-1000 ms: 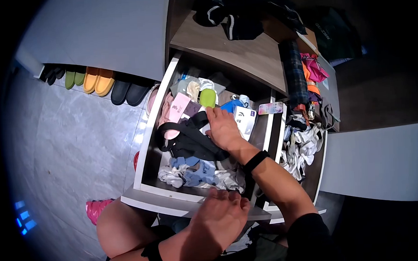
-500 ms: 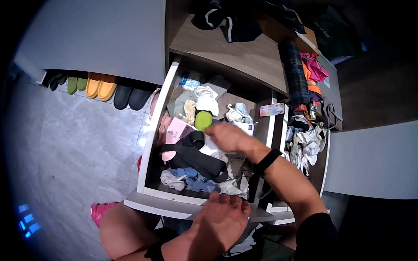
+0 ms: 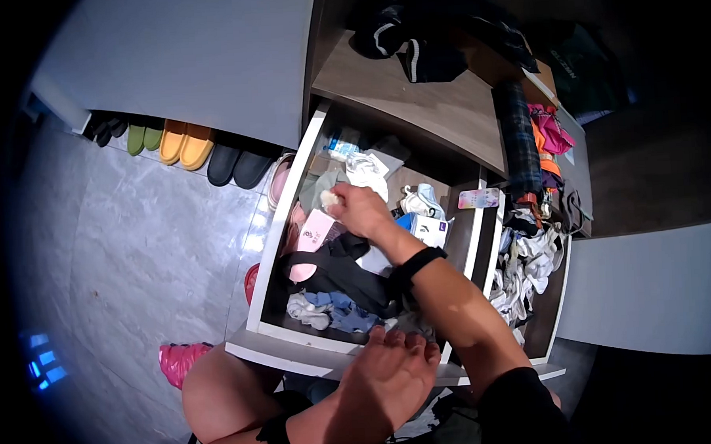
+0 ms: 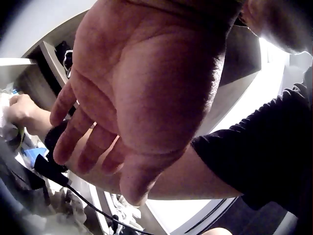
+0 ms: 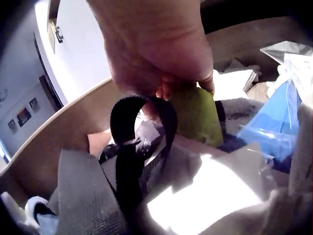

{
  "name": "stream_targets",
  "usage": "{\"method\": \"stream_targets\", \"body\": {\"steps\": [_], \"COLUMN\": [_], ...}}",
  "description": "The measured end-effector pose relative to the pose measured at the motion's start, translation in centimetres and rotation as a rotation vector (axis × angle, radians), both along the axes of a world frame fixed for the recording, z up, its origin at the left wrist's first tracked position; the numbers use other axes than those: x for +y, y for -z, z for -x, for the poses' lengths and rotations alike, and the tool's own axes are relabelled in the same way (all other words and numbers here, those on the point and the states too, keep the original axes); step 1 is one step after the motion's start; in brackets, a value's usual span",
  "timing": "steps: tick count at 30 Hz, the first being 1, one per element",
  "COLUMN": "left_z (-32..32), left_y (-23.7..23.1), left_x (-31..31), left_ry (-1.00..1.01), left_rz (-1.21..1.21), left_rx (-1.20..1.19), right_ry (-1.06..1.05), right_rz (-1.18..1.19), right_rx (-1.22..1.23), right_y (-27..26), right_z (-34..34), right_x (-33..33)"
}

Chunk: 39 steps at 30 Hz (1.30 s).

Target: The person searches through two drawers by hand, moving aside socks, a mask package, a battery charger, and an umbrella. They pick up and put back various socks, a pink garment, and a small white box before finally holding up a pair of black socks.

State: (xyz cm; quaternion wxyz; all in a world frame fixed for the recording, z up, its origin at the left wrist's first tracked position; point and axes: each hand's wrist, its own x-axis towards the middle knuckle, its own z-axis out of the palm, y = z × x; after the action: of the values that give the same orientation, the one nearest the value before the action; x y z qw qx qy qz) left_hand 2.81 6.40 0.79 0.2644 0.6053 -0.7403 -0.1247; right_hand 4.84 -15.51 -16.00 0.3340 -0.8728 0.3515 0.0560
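My right hand (image 3: 363, 212) reaches down into the open drawer (image 3: 258, 306), its curled fingertips around a small cream cloth (image 3: 331, 199). In the right wrist view a lime-green soft piece (image 5: 198, 117) stands just under the fingers; in the head view the hand hides it. A looped black strap (image 5: 120, 122) lies before it. Near the fingers are a pink card (image 3: 315, 233) and a crumpled white cloth (image 3: 367, 170). My left hand (image 3: 394, 371) lies over the drawer's front edge, palm down with loosely bent fingers; its palm (image 4: 142, 88) holds nothing.
A second drawer with white cloths (image 3: 528, 270) stands open at the right. A colourful card (image 3: 479, 199) rests on the divider edge. Slippers (image 3: 197, 147) line the floor at the left, under a grey panel. Dark clothing (image 3: 424, 56) lies on the shelf above.
My right hand has moved left and deeper over the drawer, from beside the lime-green piece to the cream cloth, now covering the green. The left hand has stayed at the drawer front.
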Motion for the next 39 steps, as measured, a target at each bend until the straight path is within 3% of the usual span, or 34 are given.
{"method": "stream_targets", "body": {"steps": [4,6,7,10,12,22,25,28,29,31,32,36,38,39], "left_z": [0.6,0.2,0.0,-0.1,-0.1,-0.7,-1.2,-1.1,-1.3,-1.6,-1.6,-1.6,-1.6,-1.6], "left_y": [0.7,0.8,0.6,-1.1,-1.1,-2.1,-3.3,-4.0,-4.4,-3.4,-3.1,-4.2,-4.6,-4.4], "left_x": [0.5,0.6,0.5,-1.4,-1.4,-2.5,-3.0,-3.4,-3.5,-3.1,-2.8,-3.2,-3.1,-3.0], "left_ry": [-0.062,-0.020,0.003,0.203,0.235,0.210,0.064,-0.132,-0.148,-0.155,-0.135,0.060,0.123,0.165], "left_rz": [0.111,0.098,0.091,-0.417,-0.435,-0.453,-0.280,-0.071,-0.172,-0.137,-0.125,-0.477,-0.549,-0.567], "left_rx": [0.026,0.007,-0.002,-0.011,-0.041,-0.033,0.135,0.103,0.086,-0.038,-0.051,0.043,0.051,0.028], "right_ry": [0.126,0.144,0.274,0.572,0.523,0.366,0.375,0.326,0.319,0.316,0.190,0.075,-0.051,-0.011], "right_rz": [-0.144,-0.211,-0.360,-0.875,-1.015,-1.168,-1.175,-1.161,-1.151,-1.122,-1.236,-1.228,-1.102,-1.066], "right_rx": [-0.237,-0.573,-0.615,-0.697,-0.735,-0.844,-0.836,-0.788,-0.734,-0.547,-0.701,-0.508,-0.433,-0.285], "right_y": [-1.7,-0.8,-2.6,-6.7,-7.8,-12.3,-12.5,-12.7,-13.1,-15.8,-14.4,-15.3,-14.4,-14.5], "right_z": [2.1,3.2,3.4,5.2,6.4,10.3,11.8,13.3,14.0,15.0,15.5,18.0,19.7,20.1], "right_x": [-0.8,-2.4,-2.3,-3.1,-3.0,-0.9,-0.3,0.3,0.7,1.4,1.8,1.4,0.4,-0.1]}}
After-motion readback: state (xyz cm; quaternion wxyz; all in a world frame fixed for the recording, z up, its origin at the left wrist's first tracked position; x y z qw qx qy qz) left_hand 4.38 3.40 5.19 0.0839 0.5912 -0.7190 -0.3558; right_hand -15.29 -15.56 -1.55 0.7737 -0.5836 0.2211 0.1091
